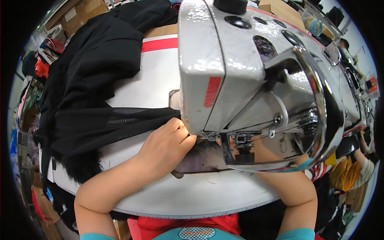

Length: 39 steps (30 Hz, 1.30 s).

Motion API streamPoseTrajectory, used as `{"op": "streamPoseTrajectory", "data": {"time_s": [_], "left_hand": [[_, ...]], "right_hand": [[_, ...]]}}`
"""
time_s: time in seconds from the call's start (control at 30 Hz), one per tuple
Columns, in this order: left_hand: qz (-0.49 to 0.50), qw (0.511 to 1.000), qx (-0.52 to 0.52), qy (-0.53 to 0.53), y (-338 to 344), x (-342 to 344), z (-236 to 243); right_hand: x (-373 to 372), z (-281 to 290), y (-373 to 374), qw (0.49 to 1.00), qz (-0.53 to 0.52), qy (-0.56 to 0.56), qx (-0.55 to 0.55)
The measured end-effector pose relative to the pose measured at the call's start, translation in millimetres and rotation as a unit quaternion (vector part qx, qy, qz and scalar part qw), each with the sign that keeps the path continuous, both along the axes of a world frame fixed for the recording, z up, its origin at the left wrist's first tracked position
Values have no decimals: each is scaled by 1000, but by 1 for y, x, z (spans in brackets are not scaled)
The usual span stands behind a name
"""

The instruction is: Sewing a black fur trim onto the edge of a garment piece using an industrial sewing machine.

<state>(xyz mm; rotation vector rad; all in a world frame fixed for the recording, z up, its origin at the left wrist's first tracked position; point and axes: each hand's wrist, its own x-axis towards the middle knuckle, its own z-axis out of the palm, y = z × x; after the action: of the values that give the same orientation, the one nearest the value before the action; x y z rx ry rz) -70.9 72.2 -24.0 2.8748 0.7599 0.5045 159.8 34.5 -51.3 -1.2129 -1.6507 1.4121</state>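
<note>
A white sewing machine [202, 48] stands over the table in front of me, its head hiding the needle area. At the left of the head, my left hand [170, 140] is closed, fingers curled, on the gathered end of a sheer black fabric [116, 124]. That cloth stretches leftward to a larger black garment [96, 60] with a fluffy, fur-like edge [82, 166]. My right hand [262, 150] reaches under the machine head from the right. Part of it shows through the metal guard, but its fingers are hidden. Beneath the head lies a metal bed plate [202, 160].
A shiny curved metal guard [320, 100] juts toward me from the machine, with thread tension springs [244, 148] inside it. The white table [208, 196] has a measuring strip along its near edge. Cardboard boxes [84, 16] stand far left. Another person's arm [360, 158] is at the right.
</note>
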Motion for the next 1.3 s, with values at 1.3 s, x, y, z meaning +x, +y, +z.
{"op": "streamPoseTrajectory", "data": {"time_s": [1.3], "left_hand": [[-22,999,41,8,-8,2,10]], "right_hand": [[-22,36,1,894,49,-281,345]]}}
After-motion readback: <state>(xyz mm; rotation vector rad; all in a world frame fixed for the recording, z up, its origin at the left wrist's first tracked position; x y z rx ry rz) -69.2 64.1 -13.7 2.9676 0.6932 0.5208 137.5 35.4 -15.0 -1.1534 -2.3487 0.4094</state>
